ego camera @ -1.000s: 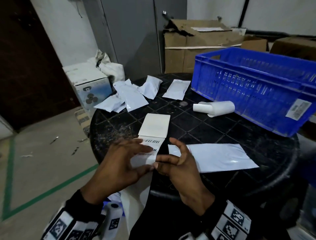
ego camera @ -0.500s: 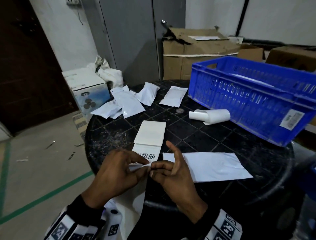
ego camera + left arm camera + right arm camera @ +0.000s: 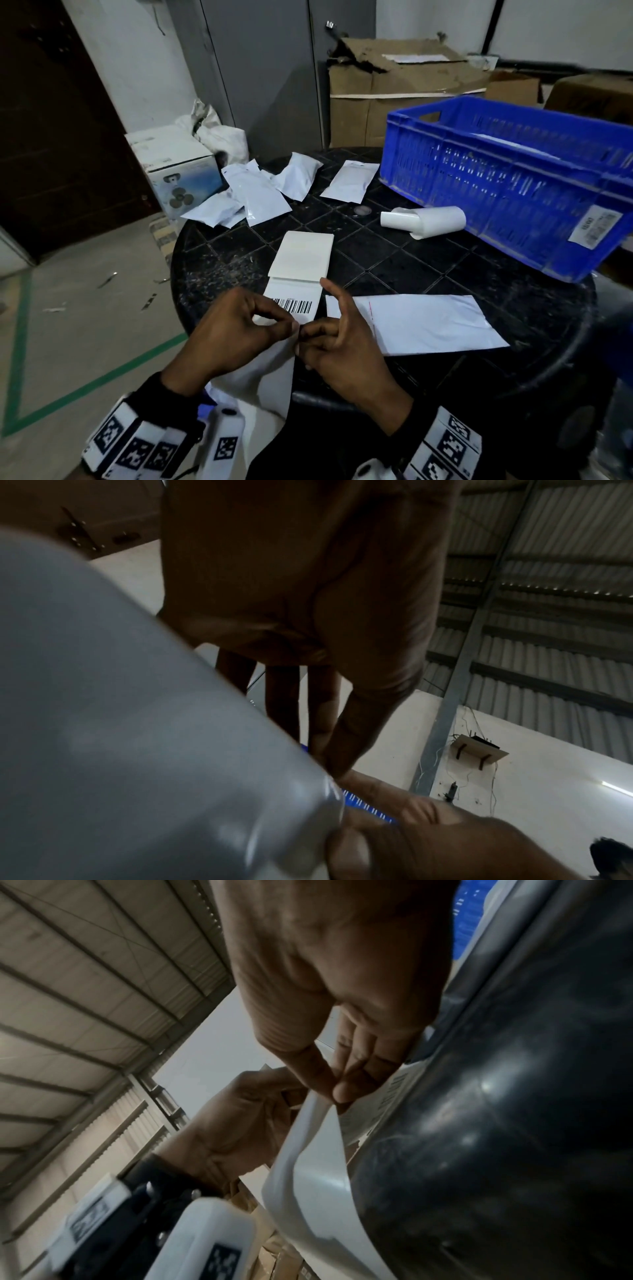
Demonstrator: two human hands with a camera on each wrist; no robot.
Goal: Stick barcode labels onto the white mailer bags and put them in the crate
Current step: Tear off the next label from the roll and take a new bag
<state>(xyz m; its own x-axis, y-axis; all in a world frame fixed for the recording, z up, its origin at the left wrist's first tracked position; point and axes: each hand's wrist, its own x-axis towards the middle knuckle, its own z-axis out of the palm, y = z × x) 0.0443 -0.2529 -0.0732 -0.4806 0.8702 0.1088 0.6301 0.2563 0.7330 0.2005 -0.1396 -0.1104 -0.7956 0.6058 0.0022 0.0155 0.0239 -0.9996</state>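
Your left hand (image 3: 236,332) and right hand (image 3: 337,346) meet at the near edge of the round black table (image 3: 445,274), both pinching the label strip (image 3: 293,308) at the same spot just below its barcode; your right index finger sticks up free. From the head view, the strip runs from a folded stack on the table, under your fingers, and hangs over the edge. The right wrist view adds what the head view hides: the backing paper (image 3: 308,1164) curls away beneath your right fingertips (image 3: 342,1093). The left wrist view is mostly filled by blurred white sheet. A white mailer bag (image 3: 428,323) lies flat just beside your right hand. The blue crate (image 3: 513,192) sits at the table's far right, more mailer bags (image 3: 267,192) at the far left.
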